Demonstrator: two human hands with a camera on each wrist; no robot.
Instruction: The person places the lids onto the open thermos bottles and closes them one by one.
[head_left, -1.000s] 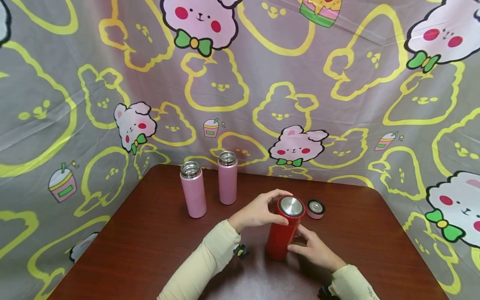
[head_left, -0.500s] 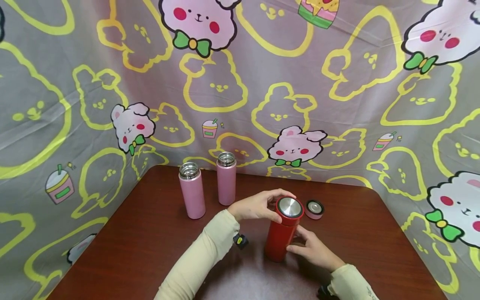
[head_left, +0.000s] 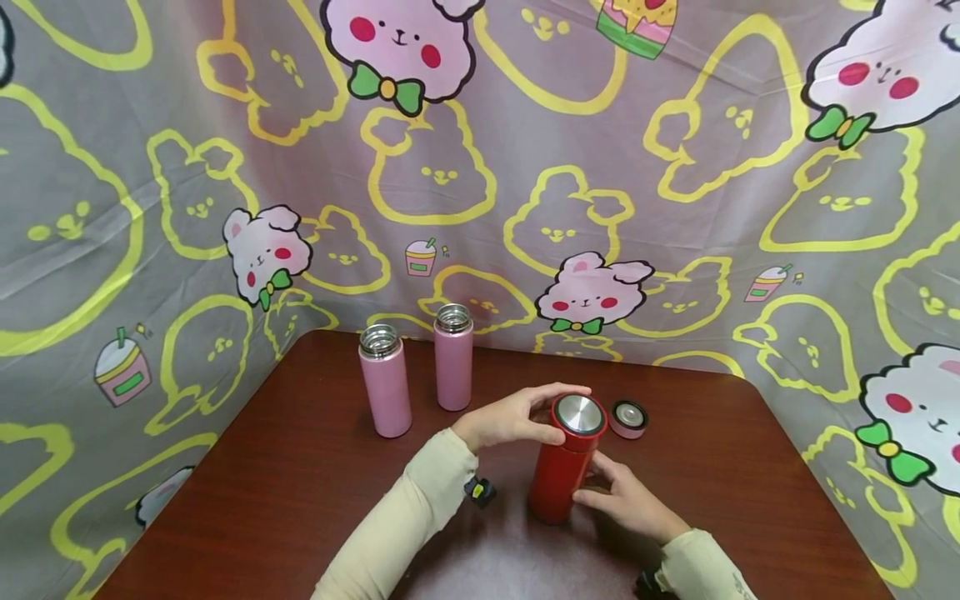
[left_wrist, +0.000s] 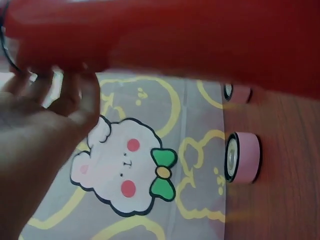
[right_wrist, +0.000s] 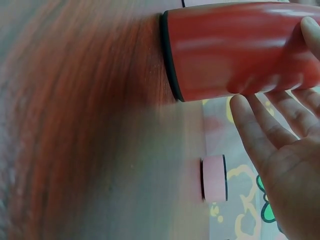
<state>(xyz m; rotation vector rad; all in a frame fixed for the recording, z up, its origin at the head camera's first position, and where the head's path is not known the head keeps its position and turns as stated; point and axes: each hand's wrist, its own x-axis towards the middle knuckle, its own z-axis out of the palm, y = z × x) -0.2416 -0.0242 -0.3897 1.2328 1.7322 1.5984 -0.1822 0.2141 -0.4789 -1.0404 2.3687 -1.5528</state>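
Note:
A red thermos flask (head_left: 557, 483) stands upright on the table, its lid (head_left: 579, 415) topped with a shiny silver disc. My left hand (head_left: 508, 421) grips the lid from the left, thumb in front and fingers reaching behind. Lower down, my right hand (head_left: 630, 498) holds the flask's body from the right. In the right wrist view the black-edged base of the flask (right_wrist: 225, 55) meets the tabletop, and the fingertips (right_wrist: 241, 102) are right at its side. The left wrist view shows the red body filling the top, with my left hand (left_wrist: 45, 110) at its upper end.
Two lidless pink bottles (head_left: 386, 387) stand at the back left. A pink lid (head_left: 628, 419) lies behind the flask to the right; the left wrist view shows a second pink lid (left_wrist: 241, 93) farther off. A printed cloth (head_left: 450, 208) hangs behind the brown table (head_left: 277, 467).
My left thumb has shifted slightly leftward around the lid since a second ago. The right hand and the flask stay in place, with only a small shift of the head view.

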